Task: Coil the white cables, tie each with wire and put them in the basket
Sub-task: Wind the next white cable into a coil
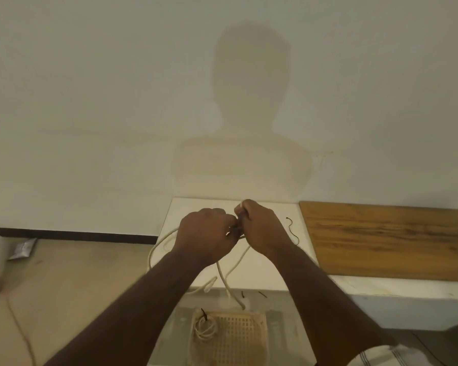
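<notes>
Both hands, left hand (206, 235) & right hand (262, 228), together, pinching white cable (232, 270) w/ dark wire (237, 228) (above basket (249, 336)).

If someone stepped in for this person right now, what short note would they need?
Left hand and right hand: both grip a white cable over the white table, with a dark wire pinched between them.
Cable loops hang loosely below the hands.
Spare wire lies on the table by the right hand.
Done: one tied coil is in the basket.
Left: finish tying this cable and drop it in the basket. Another cable seems to lie on the floor.
</notes>
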